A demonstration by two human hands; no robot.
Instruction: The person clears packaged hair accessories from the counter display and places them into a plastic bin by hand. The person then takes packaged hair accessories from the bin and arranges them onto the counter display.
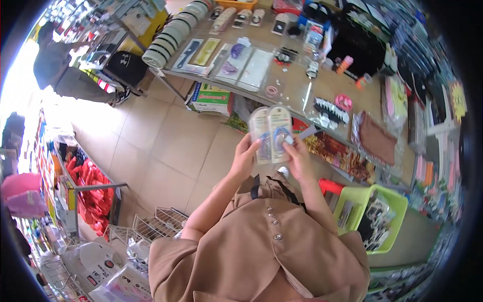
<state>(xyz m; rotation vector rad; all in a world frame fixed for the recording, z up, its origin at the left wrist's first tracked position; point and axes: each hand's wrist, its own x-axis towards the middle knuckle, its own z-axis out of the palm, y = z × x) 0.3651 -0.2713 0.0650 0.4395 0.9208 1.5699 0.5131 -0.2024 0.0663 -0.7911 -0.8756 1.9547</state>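
Note:
Two clear blister packages are held up side by side before the table's front edge. My left hand (245, 157) grips the left package (261, 132), which has a purplish item inside. Around the lower right of the other package (279, 126), with a blue item in it, my right hand (298, 157) is closed, its thumb on the front. Both packages stand nearly upright and touch or overlap in the middle. Behind them is the table (292, 95) with flat packs, a black hair claw (331, 111) and a pink ring (343, 102).
A green basket (398, 221) with packaged goods stands at the right. Beneath the table is a green and white box (212, 98). Red bags (91, 191) and wire baskets (157, 224) are on the left. Another person (55, 65) stands at the upper left beside a shelf.

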